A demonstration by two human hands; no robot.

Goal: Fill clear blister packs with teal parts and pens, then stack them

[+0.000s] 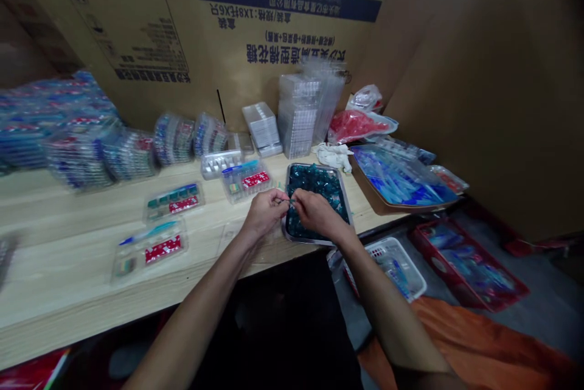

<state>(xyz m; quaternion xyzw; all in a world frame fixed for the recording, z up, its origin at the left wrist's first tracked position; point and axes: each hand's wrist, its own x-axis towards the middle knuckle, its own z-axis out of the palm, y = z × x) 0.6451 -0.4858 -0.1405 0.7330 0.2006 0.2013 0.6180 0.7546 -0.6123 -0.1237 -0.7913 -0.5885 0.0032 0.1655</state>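
My left hand (267, 212) and my right hand (317, 212) meet at the left side of a metal tray (349, 213). Both are closed, thumbs and fingertips pinched together almost touching. What lies between the fingertips is too small to make out; a hint of teal shows there. Many small dark teal pieces (314, 178) fill the tray. Just left of it sits a clear plastic pack (239, 196) with a blue stick, a red printed packet (255, 180) and a small teal piece. Two similar packs, a farther one (155, 210) and a nearer one (137, 262), lie farther left.
Stacked clear plastic trays (298, 116) stand at the back, beside a red-filled bag (360, 126) and a white cloth (335, 156). An open carton (392, 207) of blue packets is right. Packed stacks (77, 159) line the left. Below are a white basket (422, 286) and red crate (483, 305).
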